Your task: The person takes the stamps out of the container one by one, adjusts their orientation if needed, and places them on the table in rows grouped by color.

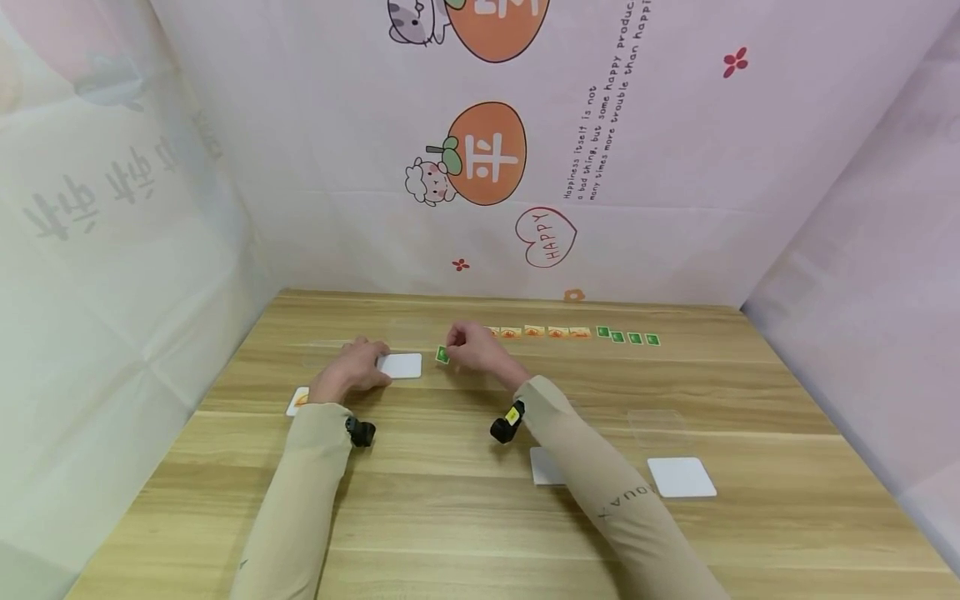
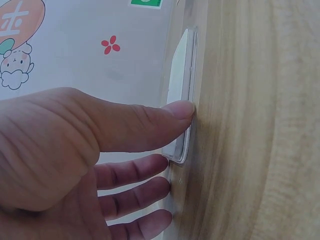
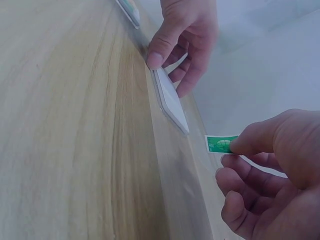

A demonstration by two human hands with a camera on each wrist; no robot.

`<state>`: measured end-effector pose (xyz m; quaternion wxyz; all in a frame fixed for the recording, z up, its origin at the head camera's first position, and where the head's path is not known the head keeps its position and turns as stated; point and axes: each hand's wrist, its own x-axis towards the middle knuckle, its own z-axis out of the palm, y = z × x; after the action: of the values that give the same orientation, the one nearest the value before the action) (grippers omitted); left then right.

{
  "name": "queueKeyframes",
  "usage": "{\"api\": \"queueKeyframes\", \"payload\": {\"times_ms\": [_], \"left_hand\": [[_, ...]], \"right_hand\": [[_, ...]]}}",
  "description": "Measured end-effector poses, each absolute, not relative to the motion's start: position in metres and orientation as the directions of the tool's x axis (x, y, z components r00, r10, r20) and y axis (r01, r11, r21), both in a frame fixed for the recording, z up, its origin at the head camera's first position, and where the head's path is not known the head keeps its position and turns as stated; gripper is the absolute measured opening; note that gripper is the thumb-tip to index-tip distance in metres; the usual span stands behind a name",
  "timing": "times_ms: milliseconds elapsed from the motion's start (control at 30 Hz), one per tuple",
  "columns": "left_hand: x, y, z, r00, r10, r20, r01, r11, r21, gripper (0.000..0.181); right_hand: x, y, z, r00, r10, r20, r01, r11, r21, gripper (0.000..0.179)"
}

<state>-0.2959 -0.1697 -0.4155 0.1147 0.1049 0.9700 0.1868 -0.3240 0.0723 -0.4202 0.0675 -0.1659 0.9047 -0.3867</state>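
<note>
My left hand (image 1: 352,367) holds the left end of a white rectangular card (image 1: 402,366) lying on the wooden table. In the left wrist view, the thumb (image 2: 177,111) presses along the card's near edge, and a clear rim shows around the card. Just to the right, my right hand (image 1: 480,346) pinches a small green stamp-like piece (image 3: 218,144) with a white border between thumb and forefinger. That piece stands out past the right end of the white card, a short gap away and raised above the table.
Along the back runs a row of small orange pieces (image 1: 534,331), then several green pieces (image 1: 635,338). A white card (image 1: 681,477) and clear sheet (image 1: 656,427) lie at right; another white card (image 1: 546,468) is partly under my right forearm. A picture card (image 1: 297,400) lies left. Printed cloth (image 1: 660,250) hangs behind.
</note>
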Motion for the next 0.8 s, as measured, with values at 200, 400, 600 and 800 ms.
{"api": "queueKeyframes", "payload": {"times_ms": [200, 400, 600, 800], "left_hand": [[-0.295, -0.169, -0.415, -0.952, 0.244, -0.185, 0.156, 0.906, 0.394, 0.057], [-0.295, -0.169, -0.414, -0.951, 0.251, -0.180, 0.165, 0.906, 0.391, 0.056], [-0.295, -0.169, -0.413, -0.950, 0.252, -0.182, 0.166, 0.906, 0.388, 0.056], [-0.295, -0.170, -0.412, -0.949, 0.257, -0.181, 0.171, 0.904, 0.391, 0.056]], "right_hand": [[-0.323, 0.077, -0.420, -0.933, -0.359, 0.017, -0.258, 0.637, -0.727, 0.004], [-0.322, 0.083, -0.418, -0.937, -0.349, 0.004, -0.235, 0.622, -0.747, 0.004], [-0.320, 0.089, -0.416, -0.944, -0.331, 0.000, -0.218, 0.621, -0.753, 0.004], [-0.318, 0.095, -0.413, -0.945, -0.327, 0.018, -0.239, 0.648, -0.723, 0.004]]}}
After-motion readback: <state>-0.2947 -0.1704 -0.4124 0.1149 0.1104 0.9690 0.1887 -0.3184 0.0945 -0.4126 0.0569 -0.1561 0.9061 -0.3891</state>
